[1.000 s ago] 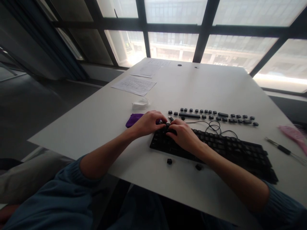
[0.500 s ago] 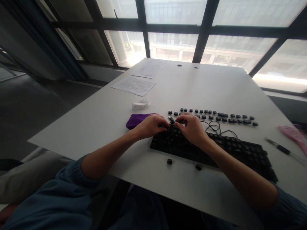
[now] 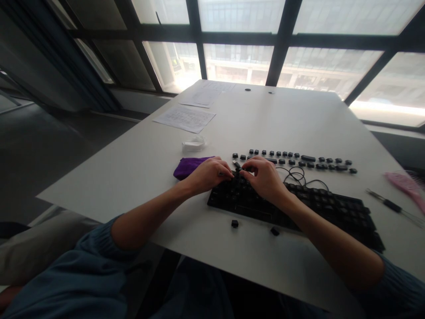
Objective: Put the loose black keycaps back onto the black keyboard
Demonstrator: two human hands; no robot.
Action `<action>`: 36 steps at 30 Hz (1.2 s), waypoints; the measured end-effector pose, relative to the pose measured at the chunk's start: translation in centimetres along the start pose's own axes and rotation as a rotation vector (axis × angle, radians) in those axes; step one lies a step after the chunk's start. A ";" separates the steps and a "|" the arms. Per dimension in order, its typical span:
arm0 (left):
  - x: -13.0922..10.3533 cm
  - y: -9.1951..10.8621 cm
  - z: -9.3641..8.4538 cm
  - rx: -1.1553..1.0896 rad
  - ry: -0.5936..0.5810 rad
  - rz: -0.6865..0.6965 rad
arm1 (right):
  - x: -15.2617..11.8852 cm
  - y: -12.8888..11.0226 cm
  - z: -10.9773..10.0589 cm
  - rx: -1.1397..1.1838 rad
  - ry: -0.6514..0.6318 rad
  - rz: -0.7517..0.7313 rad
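Note:
A black keyboard (image 3: 332, 206) lies at a slant on the white table, close to me. Over its far left corner, my left hand (image 3: 212, 174) has its fingers pinched together; whatever they grip is hidden. My right hand (image 3: 264, 177) is beside it, thumb and fingertips closed at the keyboard's upper edge, near a USB plug (image 3: 236, 164). What the right fingertips hold is too small and dark to make out. Loose black keycaps (image 3: 308, 158) stand in two rows behind the keyboard. Two single keycaps, one here (image 3: 234, 223) and another (image 3: 275, 231), lie in front of it.
A purple cloth (image 3: 189, 166) sits left of the keyboard, with a clear plastic packet (image 3: 194, 144) beyond it. Printed sheets (image 3: 186, 117) lie farther back. On the right are a wire keycap puller (image 3: 392, 205), a pink brush (image 3: 403, 184) and a black cable (image 3: 295, 175).
Both hands stay at the keyboard's far left corner. My left fingers have drawn closer together, and my right fingertips have shifted very slightly.

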State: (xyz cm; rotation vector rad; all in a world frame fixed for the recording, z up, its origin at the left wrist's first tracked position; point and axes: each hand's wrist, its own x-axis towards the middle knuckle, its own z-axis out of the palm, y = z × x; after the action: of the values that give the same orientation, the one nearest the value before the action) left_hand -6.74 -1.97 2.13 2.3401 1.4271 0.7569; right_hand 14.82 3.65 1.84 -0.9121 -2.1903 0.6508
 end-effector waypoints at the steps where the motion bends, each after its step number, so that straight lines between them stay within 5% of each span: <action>1: 0.0 0.0 0.0 0.006 0.000 0.004 | 0.0 -0.1 0.0 0.000 0.003 0.001; 15: 0.1 -0.5 0.0 0.107 0.000 0.053 | -0.1 -0.2 0.0 0.007 -0.002 -0.012; 26: -0.1 1.1 -0.7 0.453 -0.134 0.205 | -0.2 -0.2 0.1 0.005 0.002 -0.019; 33: -0.1 0.2 -0.7 0.304 -0.116 0.173 | -0.2 -0.1 0.1 0.024 0.012 -0.007; 36: 0.1 0.3 -0.6 0.125 -0.019 0.139 | 0.0 0.1 0.1 0.073 0.030 0.000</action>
State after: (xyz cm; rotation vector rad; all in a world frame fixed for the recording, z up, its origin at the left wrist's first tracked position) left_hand -6.80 -2.00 2.80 2.5567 1.3507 0.6973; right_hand 14.82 3.68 1.67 -0.8783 -2.1255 0.7078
